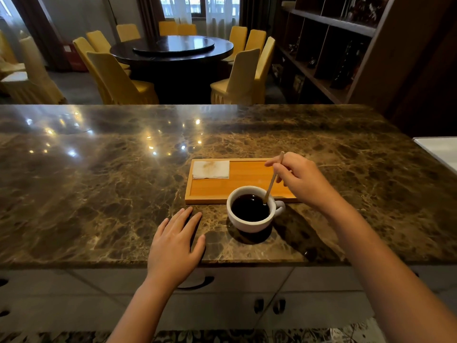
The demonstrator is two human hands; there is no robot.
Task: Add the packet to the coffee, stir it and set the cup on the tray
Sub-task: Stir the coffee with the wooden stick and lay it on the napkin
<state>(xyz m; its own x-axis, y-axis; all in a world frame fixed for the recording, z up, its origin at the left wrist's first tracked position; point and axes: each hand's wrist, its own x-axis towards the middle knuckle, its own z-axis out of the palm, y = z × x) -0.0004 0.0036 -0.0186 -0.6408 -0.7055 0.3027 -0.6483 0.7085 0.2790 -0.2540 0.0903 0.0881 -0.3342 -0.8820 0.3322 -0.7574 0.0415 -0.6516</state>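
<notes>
A white cup [241, 224] full of dark coffee stands on the marble counter, just in front of the wooden tray's [247, 184] near edge, handle to the right. My right hand [300, 180] pinches a thin wooden stir stick [272, 180] whose lower end dips into the coffee at the cup's right side. My left hand [175, 246] lies flat on the counter, palm down, fingers apart, left of the cup and holding nothing. A stained white napkin [211, 169] rests in the tray's far left corner. No packet is visible.
The brown marble counter [99, 181] stretches wide to the left and far side. A white surface [440, 152] juts in at the right edge. Beyond the counter are a round dark dining table [173, 49], yellow chairs and a dark shelf unit [333, 45].
</notes>
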